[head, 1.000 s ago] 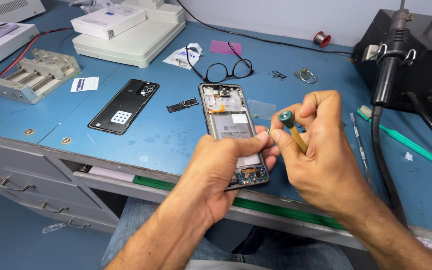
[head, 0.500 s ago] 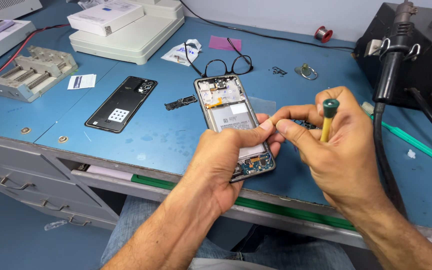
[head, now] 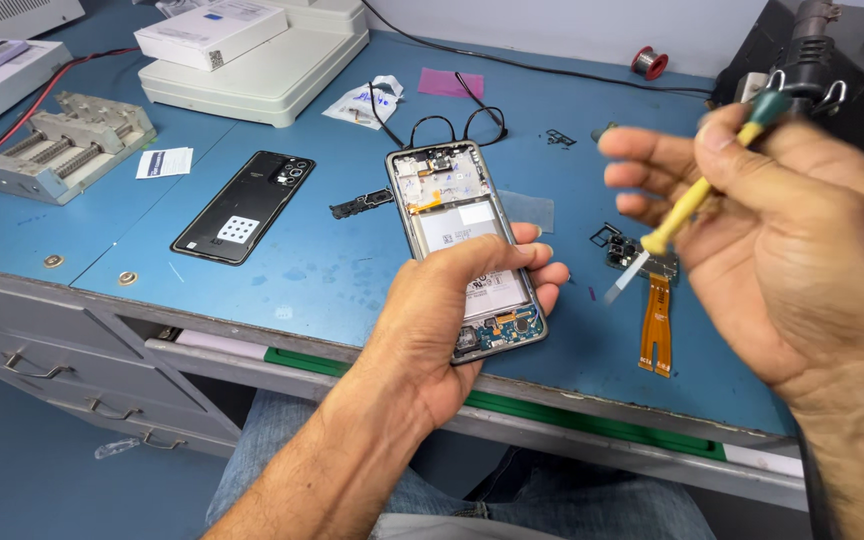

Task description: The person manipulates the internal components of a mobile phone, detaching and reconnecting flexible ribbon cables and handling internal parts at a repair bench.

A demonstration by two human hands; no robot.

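Centrally in the frame, the left hand (head: 462,300) presses down on an opened phone (head: 467,250) lying on the blue surface (head: 302,270), its fingers spread across the exposed battery area and closed on nothing. At the right of the frame, the raised right hand (head: 802,250) has its grip clamped on a yellow-handled tool (head: 697,200) with a green cap, tip pointing down and left, blurred. Below the tool, an orange flex cable (head: 656,325) lies on the surface just right of the phone. Left of the phone rests a black back cover (head: 244,206). Eyeglasses (head: 457,125) lie beyond the phone's top edge.
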